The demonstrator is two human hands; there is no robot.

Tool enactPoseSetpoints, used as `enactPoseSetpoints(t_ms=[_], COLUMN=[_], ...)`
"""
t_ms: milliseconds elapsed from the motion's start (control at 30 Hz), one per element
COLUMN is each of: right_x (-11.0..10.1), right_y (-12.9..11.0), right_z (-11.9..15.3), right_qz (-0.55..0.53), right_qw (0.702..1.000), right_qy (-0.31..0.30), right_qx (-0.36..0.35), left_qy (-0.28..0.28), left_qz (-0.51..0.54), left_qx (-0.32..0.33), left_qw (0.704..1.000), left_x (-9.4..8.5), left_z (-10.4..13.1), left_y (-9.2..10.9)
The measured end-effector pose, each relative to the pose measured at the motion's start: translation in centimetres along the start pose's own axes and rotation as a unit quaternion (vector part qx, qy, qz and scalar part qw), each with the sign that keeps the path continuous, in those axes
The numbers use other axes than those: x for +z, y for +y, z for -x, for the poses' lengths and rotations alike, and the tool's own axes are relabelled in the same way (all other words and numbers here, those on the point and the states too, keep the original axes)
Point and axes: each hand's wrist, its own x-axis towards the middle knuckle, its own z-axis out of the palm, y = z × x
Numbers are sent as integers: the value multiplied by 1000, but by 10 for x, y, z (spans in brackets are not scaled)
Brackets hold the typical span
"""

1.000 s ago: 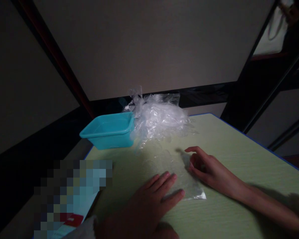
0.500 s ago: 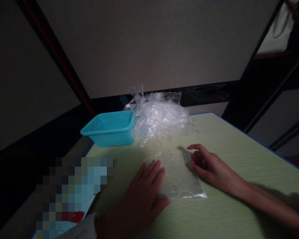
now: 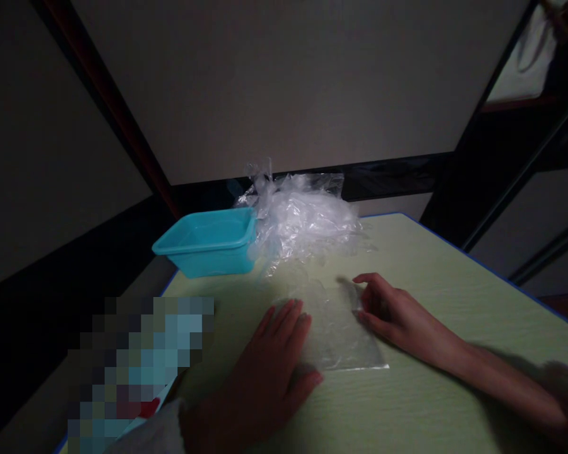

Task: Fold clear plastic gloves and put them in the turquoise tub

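Now | clear, flat plastic bag (image 3: pixel 343 334) on pale-green table (image 3: pixel 447 277): middle bared | your left hand (image 3: pixel 277 359), flat, empty, has shifted to its left side | your right hand (image 3: pixel 394 313) half-curled at its right edge, grip unclear

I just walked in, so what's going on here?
The person's left hand lies palm down over the left side of a clear plastic bag, flat on the table. The right hand is curled at its right edge; whether it pinches the plastic is hard to tell. Farther back, a turquoise basin stands beside a crumpled clear plastic heap.
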Motion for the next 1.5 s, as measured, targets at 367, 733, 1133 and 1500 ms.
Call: enactPoseSetpoints(t_ms=[367,733,1133,1500], right_x=[-2,-17,-20,-16], right_y=[-27,-27,-22,-10], right_z=[18,16,8,4], right_qz=[143,222,202,114], right_qw=[946,915,924,961], right_qy=[-122,-167,-125,-117], right_qx=[-265,-292,-301,-223], left_qy=[-73,-34,9,35], left_qz=[41,15,48,39], left_qx=[134,66,17,47], left_qw=[987,997,999,998], left_x=[-3,4,8,11], left_z=[-3,4,5,-1], left_y=[-3,1,1,-7])
